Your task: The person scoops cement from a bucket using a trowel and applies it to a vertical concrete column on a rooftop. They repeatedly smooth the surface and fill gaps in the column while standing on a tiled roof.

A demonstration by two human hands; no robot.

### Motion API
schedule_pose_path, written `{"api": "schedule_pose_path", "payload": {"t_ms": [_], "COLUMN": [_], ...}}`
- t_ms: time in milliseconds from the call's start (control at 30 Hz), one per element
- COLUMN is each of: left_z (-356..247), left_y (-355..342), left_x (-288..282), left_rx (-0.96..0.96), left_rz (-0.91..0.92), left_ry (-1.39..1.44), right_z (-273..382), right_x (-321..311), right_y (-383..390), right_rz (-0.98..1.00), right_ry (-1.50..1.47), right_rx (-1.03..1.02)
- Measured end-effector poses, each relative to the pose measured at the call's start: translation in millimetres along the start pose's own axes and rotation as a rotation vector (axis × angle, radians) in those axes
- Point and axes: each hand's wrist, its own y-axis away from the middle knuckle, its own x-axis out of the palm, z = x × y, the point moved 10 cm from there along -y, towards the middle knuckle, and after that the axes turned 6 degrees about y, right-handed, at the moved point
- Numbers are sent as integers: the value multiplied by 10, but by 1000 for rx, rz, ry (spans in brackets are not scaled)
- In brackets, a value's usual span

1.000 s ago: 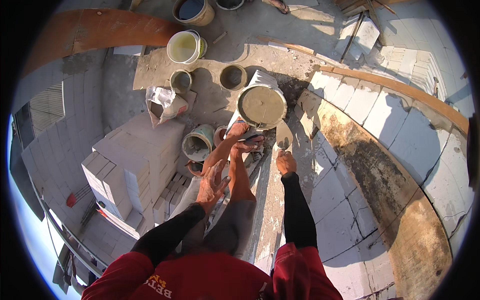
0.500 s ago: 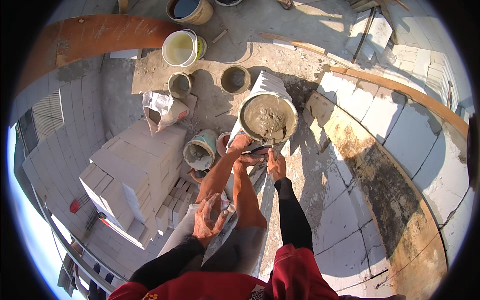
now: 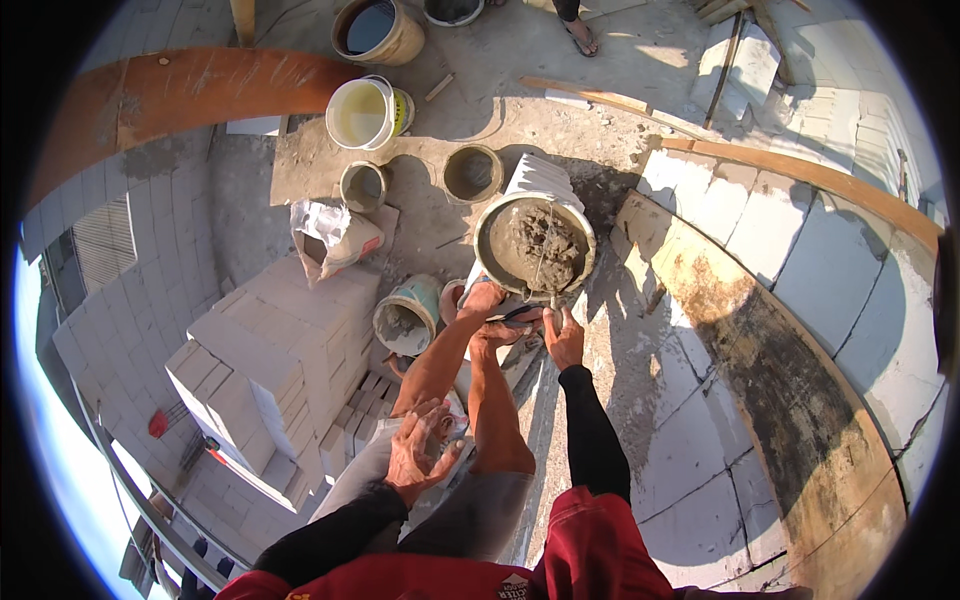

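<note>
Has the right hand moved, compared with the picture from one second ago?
Yes. Judged against the mortar bucket, the right hand has moved left and closer to its near rim.

The blade of the trowel (image 3: 553,301) is hidden amid mortar (image 3: 545,243); another person's leg (image 3: 567,10) is cropped above.

- Mortar (image 3: 548,245) is showing grey-brown, darker in its lumps.
- The person's sleeves (image 3: 597,430) are running plain black; the shirt (image 3: 600,545) is glowing red.
- Long board (image 3: 765,390) is carrying black blotches over tan.
- Curved panel (image 3: 205,95) is reading rusty orange, with pale scratches.
- Stacked blocks (image 3: 290,310) are looking off-white.
- Tipped bucket (image 3: 408,315) is showing teal outside, grey inside.
- Sack (image 3: 345,242) is displaying white with a red patch.
</note>
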Motion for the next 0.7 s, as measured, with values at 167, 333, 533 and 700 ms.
{"api": "schedule_pose_path", "payload": {"t_ms": [167,333,533,700], "left_z": [-79,-169,-226,-536], "left_y": [-45,-107,-68,-289], "left_x": [23,-1,-342,-761], "left_rx": [6,-41,-129,212], "left_rz": [29,14,-220,-183], "left_ry": [41,33,93,-127], "right_z": [-111,315,1488,1995], "right_x": [-222,-651,-1523,-2324], "right_y": [211,700,2008,3583], "right_rz": [-1,-36,22,-89], "right_ry": [31,-83,-357,-526], "right_rx": [49,-6,34,18]}}
